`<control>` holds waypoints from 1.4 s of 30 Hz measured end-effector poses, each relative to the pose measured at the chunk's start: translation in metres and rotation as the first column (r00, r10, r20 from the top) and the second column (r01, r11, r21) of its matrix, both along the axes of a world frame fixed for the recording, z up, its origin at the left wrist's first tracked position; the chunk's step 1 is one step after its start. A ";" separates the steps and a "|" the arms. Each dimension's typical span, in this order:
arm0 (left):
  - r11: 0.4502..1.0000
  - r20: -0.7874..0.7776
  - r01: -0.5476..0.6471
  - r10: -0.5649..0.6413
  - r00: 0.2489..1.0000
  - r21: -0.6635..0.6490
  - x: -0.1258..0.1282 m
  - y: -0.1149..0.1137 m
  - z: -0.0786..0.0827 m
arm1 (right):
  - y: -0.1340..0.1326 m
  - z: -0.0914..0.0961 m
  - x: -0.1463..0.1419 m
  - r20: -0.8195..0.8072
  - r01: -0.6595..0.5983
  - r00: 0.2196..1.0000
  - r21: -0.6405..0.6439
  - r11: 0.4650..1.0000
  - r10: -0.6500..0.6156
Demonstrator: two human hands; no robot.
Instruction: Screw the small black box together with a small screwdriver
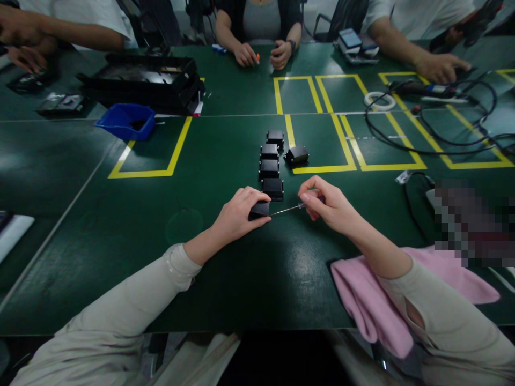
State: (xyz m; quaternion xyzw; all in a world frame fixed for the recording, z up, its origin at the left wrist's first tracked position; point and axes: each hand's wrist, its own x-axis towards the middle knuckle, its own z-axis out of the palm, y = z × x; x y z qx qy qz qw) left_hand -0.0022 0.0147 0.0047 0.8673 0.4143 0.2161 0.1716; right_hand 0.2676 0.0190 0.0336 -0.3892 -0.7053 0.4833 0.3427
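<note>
My left hand [241, 212] grips a small black box [259, 209] on the green table, thumb on the near side and fingers over the far side. In my right hand [322, 201] is a thin screwdriver [301, 206], held by its handle. Its metal shaft points left, and the tip meets the box's right end; whether it sits in a screw is too small to tell. Just beyond stands a column of similar black boxes, the nearest black box [272, 187] close to my left fingers. Another black box [298, 155] lies askew to the right of the column.
Left, a blue bin [127, 120] stands before stacked black trays [148, 80]. Cables [442, 142] and a white tape roll [379, 101] lie at the right. A pink cloth [370, 300] hangs over the near edge under my right forearm. Several people sit across the table.
</note>
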 end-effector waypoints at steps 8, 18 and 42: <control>1.000 0.006 0.006 -0.006 1.000 0.008 0.000 0.000 0.000 | 0.000 0.001 -0.001 0.024 0.028 0.999 0.070 0.997 -0.030; 1.000 0.009 0.008 -0.008 1.000 0.007 0.000 0.000 -0.001 | -0.001 0.004 -0.001 0.018 0.027 0.999 0.068 0.997 -0.028; 1.000 0.009 0.011 -0.011 1.000 0.018 0.000 0.000 -0.001 | 0.001 0.001 -0.001 -0.022 -0.002 1.000 -0.009 1.000 0.002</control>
